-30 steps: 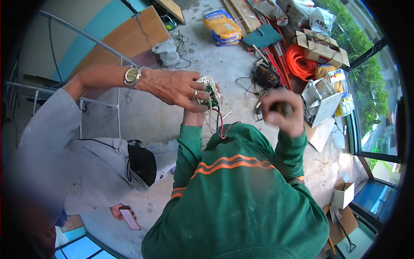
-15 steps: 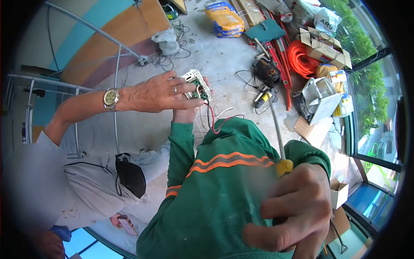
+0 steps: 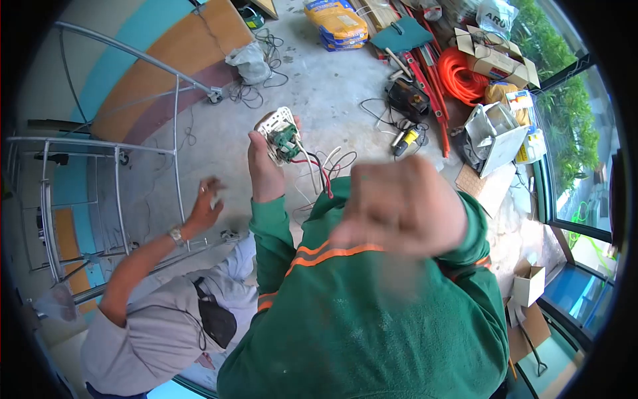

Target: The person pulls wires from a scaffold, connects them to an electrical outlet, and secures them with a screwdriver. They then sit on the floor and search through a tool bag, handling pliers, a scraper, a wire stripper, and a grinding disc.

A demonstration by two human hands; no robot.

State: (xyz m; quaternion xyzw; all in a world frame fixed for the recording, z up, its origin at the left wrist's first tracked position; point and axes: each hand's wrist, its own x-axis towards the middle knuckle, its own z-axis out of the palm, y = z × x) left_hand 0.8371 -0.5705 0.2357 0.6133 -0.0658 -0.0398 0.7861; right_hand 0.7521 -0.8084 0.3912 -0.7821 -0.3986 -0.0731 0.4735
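Note:
In my left hand [image 3: 264,169] is a white slotted wall-plate frame [image 3: 270,126] with a green switch or socket module [image 3: 286,143] in it. Red, black and white wires [image 3: 322,171] hang from its right side over my green sleeve. My right hand [image 3: 412,206] is raised in front of my chest, closed and smeared by motion. The yellow-handled screwdriver it gripped half a second ago is hidden by the hand and blur. Another person's hand [image 3: 205,209], wearing a watch, is below and left of the frame, apart from it.
Metal scaffold tubing [image 3: 176,126] stands at the left, near the seated person in grey [image 3: 166,319]. Toward the right lie a yellow tool [image 3: 407,141], red levels [image 3: 425,86], a coil of orange hose [image 3: 458,76] and a carton [image 3: 495,56]. Yellow-blue bags [image 3: 335,25] lie farther off.
The other person's hand has let go of the wall-plate frame and drawn back down and left. My right hand has moved up and left, and the screwdriver has gone from sight.

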